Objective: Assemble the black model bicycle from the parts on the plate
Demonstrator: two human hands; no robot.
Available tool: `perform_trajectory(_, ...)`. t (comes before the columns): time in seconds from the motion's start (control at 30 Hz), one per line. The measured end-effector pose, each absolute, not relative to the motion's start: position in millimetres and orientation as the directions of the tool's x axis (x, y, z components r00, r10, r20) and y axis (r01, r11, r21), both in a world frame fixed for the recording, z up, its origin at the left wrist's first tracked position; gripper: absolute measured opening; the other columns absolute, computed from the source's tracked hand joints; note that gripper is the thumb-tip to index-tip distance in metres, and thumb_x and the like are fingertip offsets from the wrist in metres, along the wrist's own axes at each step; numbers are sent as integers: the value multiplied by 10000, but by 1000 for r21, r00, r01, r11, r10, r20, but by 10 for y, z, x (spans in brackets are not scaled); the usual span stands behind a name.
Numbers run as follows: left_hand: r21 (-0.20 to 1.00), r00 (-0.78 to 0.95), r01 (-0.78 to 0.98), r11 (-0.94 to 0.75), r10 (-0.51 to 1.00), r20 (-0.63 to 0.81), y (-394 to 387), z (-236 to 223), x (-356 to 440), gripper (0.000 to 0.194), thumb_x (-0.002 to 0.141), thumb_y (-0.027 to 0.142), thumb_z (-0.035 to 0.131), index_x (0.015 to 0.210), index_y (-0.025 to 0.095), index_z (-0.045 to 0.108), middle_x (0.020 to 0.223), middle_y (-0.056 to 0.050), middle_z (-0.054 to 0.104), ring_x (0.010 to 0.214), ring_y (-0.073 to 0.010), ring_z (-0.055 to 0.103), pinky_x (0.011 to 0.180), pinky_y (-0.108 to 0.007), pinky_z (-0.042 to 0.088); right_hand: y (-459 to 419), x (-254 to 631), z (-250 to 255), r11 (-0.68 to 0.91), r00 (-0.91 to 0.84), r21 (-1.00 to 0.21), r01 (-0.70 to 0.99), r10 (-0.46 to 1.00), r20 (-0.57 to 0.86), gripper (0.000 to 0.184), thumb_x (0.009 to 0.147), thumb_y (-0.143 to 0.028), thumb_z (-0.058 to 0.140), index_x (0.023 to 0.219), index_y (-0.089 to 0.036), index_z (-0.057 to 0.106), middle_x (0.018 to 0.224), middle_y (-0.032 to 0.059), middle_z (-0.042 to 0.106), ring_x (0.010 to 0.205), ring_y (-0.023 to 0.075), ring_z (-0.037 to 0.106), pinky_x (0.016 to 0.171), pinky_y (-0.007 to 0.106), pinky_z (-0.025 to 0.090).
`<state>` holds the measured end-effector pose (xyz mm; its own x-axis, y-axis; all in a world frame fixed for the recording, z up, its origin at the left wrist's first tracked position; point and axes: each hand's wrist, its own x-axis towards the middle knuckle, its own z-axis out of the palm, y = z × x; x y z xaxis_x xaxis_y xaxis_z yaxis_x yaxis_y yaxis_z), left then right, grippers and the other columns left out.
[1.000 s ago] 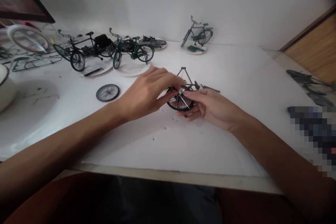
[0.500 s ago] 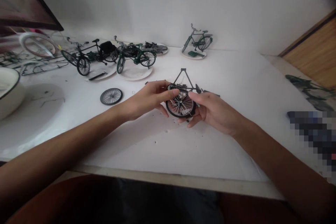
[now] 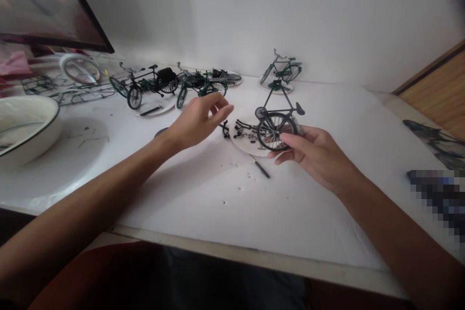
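Observation:
My right hand (image 3: 312, 152) grips a black model bicycle frame (image 3: 283, 112) by its rear wheel (image 3: 267, 131), with the thumb near the hub. One wheel is on the frame, which is held up over a white plate (image 3: 241, 150) of small black parts (image 3: 247, 128). To the left, my left hand (image 3: 203, 118) hovers above the table, fingers loosely curved and apart, with nothing visible in them. Close to its fingertips lies a small black curved part (image 3: 225, 129). A loose wheel (image 3: 161, 131) is mostly covered by my left wrist. A thin dark-handled tool (image 3: 260, 167) lies in front of the plate.
Several model bicycles stand at the back, among them a black one (image 3: 145, 85) and a green one (image 3: 281, 70). A white enamel bowl (image 3: 32, 140) sits at the left, below a dark-framed screen (image 3: 47, 5). Tiny bits (image 3: 240, 188) are scattered on the white table (image 3: 254, 223).
My left hand has come off the wheel and moved up and left. My right hand has shifted right with the bicycle frame, uncovering the plate of parts and the tool.

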<state>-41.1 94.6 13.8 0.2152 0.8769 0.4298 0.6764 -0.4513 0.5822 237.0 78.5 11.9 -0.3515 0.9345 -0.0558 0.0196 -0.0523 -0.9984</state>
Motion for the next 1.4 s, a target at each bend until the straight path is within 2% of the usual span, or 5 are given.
perform_trajectory(0.2, 335, 353, 793, -509, 832, 428, 1006, 72, -502, 196, 989, 276, 520, 1007, 160, 677, 948, -68, 723, 811, -173, 654, 677, -285, 471, 904, 2425, 26, 129, -179, -982, 140, 978, 103, 150, 854, -337, 773, 891, -191, 780, 981, 63, 784, 950, 216, 725, 906, 370, 567)
perform_trajectory(0.57, -29, 529, 807, -590, 699, 481, 928, 139, -426, 218, 1033, 194, 490, 1180, 106, 625, 1177, -122, 704, 1094, -248, 643, 986, -408, 499, 1042, 2626, 93, 366, -109, -666, 650, 912, 395, 152, 828, -353, 737, 853, -203, 746, 880, 48, 764, 798, 228, 680, 682, 342, 474)
perform_trajectory(0.93, 64, 774, 553, -831, 540, 329, 748, -64, -115, 234, 1038, 175, 465, 1216, 139, 614, 1130, -88, 718, 1028, -214, 657, 999, -384, 497, 1116, 2681, 55, 339, -80, -619, 708, 910, 407, 227, 847, -367, 698, 951, -179, 773, 921, 58, 779, 814, 236, 693, 702, 349, 488)
perform_trajectory(1.2, 367, 419, 787, -497, 866, 274, 1052, 193, -18, 221, 1013, 279, 505, 1132, 178, 663, 1067, -88, 749, 866, -200, 685, 734, -321, 520, 1192, 2683, -36, 360, -106, -706, 611, 920, 377, 215, 851, -359, 686, 898, -157, 742, 942, 82, 768, 862, 236, 696, 759, 361, 495)
perform_trajectory(1.4, 336, 322, 867, -367, 929, 184, 1492, 117, 514, 96, 833, 233, 687, 899, 163, 691, 919, -111, 742, 737, -218, 661, 650, -323, 490, 1190, 2701, -46, 378, -124, -707, 597, 915, 384, 213, 859, -366, 668, 873, -161, 721, 898, 77, 749, 835, 227, 670, 759, 363, 487)
